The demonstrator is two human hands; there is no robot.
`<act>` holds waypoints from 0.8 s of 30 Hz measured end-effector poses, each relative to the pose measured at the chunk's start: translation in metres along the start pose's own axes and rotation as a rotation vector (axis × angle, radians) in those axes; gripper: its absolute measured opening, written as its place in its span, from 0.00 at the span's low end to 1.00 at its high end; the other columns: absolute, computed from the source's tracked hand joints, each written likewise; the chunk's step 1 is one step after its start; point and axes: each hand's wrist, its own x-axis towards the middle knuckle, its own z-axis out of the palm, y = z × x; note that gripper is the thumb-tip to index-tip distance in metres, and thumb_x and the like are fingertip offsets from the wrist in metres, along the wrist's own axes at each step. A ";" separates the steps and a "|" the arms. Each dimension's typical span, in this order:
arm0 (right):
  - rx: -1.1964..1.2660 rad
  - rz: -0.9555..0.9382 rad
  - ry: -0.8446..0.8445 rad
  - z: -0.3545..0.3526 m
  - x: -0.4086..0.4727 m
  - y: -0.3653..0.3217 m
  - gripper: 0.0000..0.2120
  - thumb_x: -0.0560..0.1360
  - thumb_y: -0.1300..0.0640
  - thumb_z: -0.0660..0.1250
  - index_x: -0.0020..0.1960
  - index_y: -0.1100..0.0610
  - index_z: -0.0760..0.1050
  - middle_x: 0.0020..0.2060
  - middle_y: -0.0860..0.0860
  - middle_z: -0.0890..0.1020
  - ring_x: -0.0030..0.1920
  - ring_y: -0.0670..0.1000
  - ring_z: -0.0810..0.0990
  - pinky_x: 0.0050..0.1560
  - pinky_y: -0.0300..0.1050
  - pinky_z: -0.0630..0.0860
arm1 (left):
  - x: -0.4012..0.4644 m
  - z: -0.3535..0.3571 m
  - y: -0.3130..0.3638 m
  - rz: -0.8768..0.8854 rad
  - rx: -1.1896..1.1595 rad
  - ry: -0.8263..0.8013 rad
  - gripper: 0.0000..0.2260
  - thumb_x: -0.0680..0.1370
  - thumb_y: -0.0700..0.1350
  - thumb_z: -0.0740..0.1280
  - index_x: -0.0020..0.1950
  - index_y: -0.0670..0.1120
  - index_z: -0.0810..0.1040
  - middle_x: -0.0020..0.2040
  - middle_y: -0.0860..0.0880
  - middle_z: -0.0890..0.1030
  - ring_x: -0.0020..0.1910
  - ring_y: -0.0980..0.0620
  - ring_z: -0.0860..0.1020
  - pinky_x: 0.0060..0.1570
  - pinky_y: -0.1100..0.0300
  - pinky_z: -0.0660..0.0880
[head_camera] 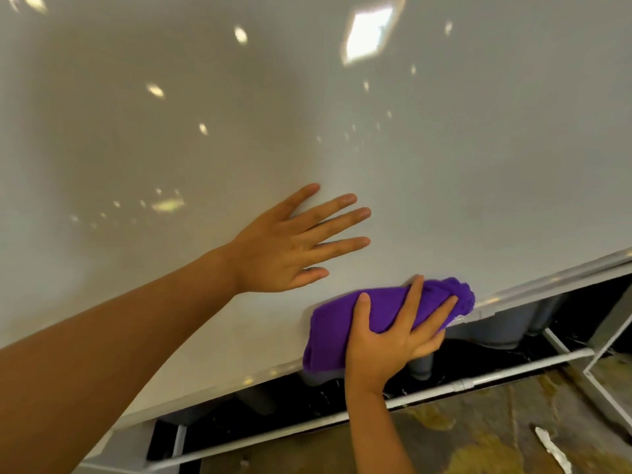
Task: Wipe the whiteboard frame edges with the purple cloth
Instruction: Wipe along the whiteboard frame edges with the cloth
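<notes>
A large glossy whiteboard (307,114) fills most of the head view. Its pale bottom frame edge (547,280) runs from lower left up to the right. My left hand (290,244) lies flat on the board surface with fingers spread, holding nothing. Just below it, my right hand (393,333) presses a folded purple cloth (342,323) against the bottom frame edge, fingers spread over the cloth. The cloth covers the part of the frame under it.
Under the board hangs a grey marker tray (496,326) over a dark gap. A white stand crossbar (478,379) runs below, with a stand leg (605,395) at right. The floor (496,432) is mottled brown and yellow, with a white scrap (552,448) on it.
</notes>
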 end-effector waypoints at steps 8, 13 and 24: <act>-0.048 -0.022 -0.090 0.037 -0.103 -0.021 0.35 0.68 0.39 0.60 0.72 0.50 0.60 0.74 0.57 0.53 0.70 0.66 0.55 0.62 0.65 0.64 | -0.086 0.011 0.001 0.001 0.013 -0.035 0.28 0.79 0.59 0.53 0.76 0.51 0.55 0.76 0.46 0.53 0.75 0.44 0.51 0.72 0.44 0.43; 0.006 -0.011 -0.064 0.030 -0.098 -0.013 0.33 0.69 0.39 0.59 0.72 0.45 0.59 0.76 0.53 0.48 0.72 0.62 0.52 0.67 0.54 0.57 | -0.094 0.003 -0.005 0.067 0.074 -0.019 0.30 0.77 0.61 0.56 0.76 0.51 0.55 0.77 0.47 0.56 0.75 0.44 0.53 0.72 0.44 0.46; 0.140 0.033 0.182 0.037 -0.085 -0.009 0.30 0.67 0.47 0.67 0.66 0.57 0.71 0.72 0.60 0.59 0.69 0.51 0.58 0.70 0.38 0.54 | -0.130 0.011 -0.017 0.040 0.090 0.031 0.27 0.79 0.58 0.54 0.77 0.51 0.53 0.76 0.47 0.51 0.75 0.47 0.50 0.72 0.44 0.45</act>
